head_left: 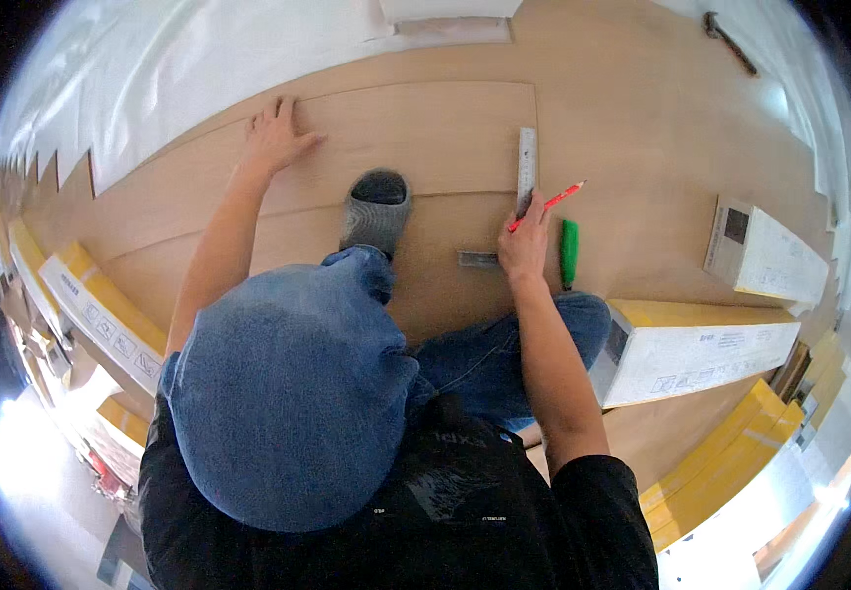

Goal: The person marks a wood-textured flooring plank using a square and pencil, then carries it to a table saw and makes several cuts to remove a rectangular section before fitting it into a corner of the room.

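Note:
My left hand (282,138) rests with fingers spread on a light wood-look plank (415,128). My right hand (526,238) grips a red pencil (565,197) and touches the lower end of a metal ruler (527,157) lying upright in the picture along the plank's right part. Just left of that hand lies a short grey metal piece (476,258); whether it joins the ruler is hidden. A green-handled tool (569,251) lies to its right. My foot in a grey slipper (376,216) stands on the planks between my hands.
A hammer (730,41) lies at the upper right. White underlay sheeting (179,59) borders the boards at the upper left. Long white-and-yellow cartons lie at left (101,315) and right (701,349), with a shorter carton (769,251) beyond the right one.

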Demonstrator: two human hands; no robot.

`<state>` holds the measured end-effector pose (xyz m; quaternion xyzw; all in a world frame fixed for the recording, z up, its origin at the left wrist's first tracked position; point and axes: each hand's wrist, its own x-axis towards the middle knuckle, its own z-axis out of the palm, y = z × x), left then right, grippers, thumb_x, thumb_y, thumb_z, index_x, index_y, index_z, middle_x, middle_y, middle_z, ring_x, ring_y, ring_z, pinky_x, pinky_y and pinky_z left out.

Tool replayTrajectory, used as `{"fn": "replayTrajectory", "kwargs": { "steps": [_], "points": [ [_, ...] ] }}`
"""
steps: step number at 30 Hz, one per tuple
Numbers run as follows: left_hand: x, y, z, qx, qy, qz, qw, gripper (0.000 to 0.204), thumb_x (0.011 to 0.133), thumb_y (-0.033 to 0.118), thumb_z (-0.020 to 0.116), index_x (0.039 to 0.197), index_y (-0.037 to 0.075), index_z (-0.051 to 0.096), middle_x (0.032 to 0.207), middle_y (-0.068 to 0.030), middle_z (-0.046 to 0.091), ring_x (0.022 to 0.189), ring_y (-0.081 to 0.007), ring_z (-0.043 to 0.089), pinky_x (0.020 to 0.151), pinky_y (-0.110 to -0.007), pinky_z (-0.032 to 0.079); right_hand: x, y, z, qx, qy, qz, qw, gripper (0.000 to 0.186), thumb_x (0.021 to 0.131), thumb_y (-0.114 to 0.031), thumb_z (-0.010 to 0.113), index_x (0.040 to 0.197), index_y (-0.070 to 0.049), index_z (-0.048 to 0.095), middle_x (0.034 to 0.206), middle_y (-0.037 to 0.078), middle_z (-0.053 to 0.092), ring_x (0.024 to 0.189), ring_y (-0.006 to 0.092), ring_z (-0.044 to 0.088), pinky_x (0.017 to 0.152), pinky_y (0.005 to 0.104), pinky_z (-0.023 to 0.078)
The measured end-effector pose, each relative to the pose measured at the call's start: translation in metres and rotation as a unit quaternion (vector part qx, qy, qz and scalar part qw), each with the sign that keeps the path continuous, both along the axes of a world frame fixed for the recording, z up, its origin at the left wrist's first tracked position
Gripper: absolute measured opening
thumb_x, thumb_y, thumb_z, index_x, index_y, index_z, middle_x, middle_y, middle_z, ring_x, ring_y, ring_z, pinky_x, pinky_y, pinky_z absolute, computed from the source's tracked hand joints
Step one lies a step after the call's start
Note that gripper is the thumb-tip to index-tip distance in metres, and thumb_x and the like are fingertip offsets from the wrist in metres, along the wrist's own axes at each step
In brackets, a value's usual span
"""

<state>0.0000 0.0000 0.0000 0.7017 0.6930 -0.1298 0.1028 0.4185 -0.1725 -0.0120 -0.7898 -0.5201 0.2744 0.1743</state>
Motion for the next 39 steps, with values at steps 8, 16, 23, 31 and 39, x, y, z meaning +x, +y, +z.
{"fn": "replayTrajectory", "kwargs": {
  "steps": [8, 16, 23, 31, 39],
  "points": [
    [0.018, -0.061, 0.012, -0.049, -0.009, -0.044, 0.998, 0.097, 0.082, 0.066, 0.071, 0.145, -0.003, 0.045, 0.144, -0.0266, 0.048, 0.137, -0.041, 0.046, 0.111, -0.053, 0.041, 0.003, -0.017, 0.018, 0.077, -0.044, 0.065, 0.994, 0.059, 0.095, -0.017, 0.063, 0.148, -0.003, 0.039, 0.138, 0.037, 0.045, 0.12, 0.0533, 0.054, 0.097, 0.0551, 0.049],
    [0.087, 0.072, -0.003, 0.005, -0.23, -0.165, 0.959, 0.054, 0.099, 0.037, 0.058, 0.141, 0.004, 0.053, 0.141, -0.0193, 0.057, 0.125, -0.0387, 0.058, 0.108, -0.049, 0.046, -0.067, 0.066, 0.029, 0.125, 0.008, 0.109, 0.986, 0.054, 0.092, -0.012, 0.067, 0.142, -0.003, 0.048, 0.122, 0.029, 0.057, 0.1, 0.044, 0.065, 0.084, 0.0496, 0.055],
    [0.098, 0.122, -0.037, 0.049, -0.356, -0.105, 0.927, 0.044, 0.099, 0.028, 0.056, 0.134, 0.002, 0.061, 0.135, -0.0198, 0.062, 0.121, -0.036, 0.061, 0.104, -0.046, 0.048, -0.145, 0.152, 0.026, 0.025, 0.026, 0.118, 0.992, 0.052, 0.094, -0.017, 0.065, 0.141, -0.003, 0.048, 0.122, 0.035, 0.054, 0.096, 0.0505, 0.064, 0.08, 0.054, 0.056],
    [0.096, 0.101, -0.043, 0.122, -0.352, -0.11, 0.922, 0.052, 0.094, 0.029, 0.07, 0.138, 0.004, 0.06, 0.142, -0.0135, 0.057, 0.122, -0.0328, 0.054, 0.108, -0.044, 0.044, -0.175, 0.174, 0.016, -0.045, 0.038, 0.07, 0.996, 0.052, 0.094, -0.016, 0.065, 0.142, -0.007, 0.048, 0.127, 0.03, 0.053, 0.099, 0.0516, 0.064, 0.081, 0.0555, 0.055],
    [0.092, 0.097, -0.045, 0.108, -0.34, -0.123, 0.926, 0.06, 0.093, 0.032, 0.071, 0.144, 0.005, 0.054, 0.147, -0.0124, 0.052, 0.12, -0.0323, 0.053, 0.108, -0.044, 0.043, -0.179, 0.179, 0.017, -0.07, 0.021, 0.07, 0.995, 0.053, 0.095, -0.018, 0.065, 0.144, -0.01, 0.047, 0.126, 0.029, 0.053, 0.1, 0.0511, 0.063, 0.081, 0.0555, 0.055]
  ]
}}
